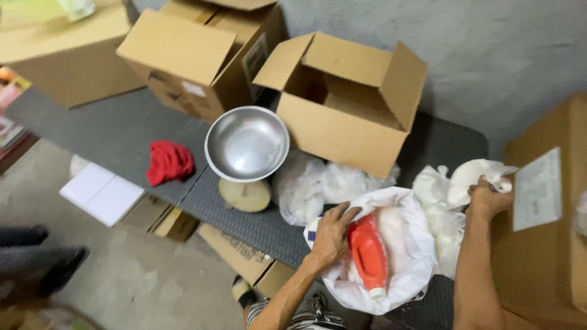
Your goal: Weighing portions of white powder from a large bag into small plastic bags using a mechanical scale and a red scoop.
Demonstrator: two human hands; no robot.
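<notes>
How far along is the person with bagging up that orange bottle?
Done so far: the orange bottle already lies inside the open white bag. In hand: the left hand holds the bag's rim beside the bottle, while the right hand grips a bunch of white bags. Left, as it looks: the bag is still open, and the cardboard box behind stands open.

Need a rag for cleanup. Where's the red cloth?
In the head view, the red cloth lies on the grey table, left of the metal bowl.
</notes>
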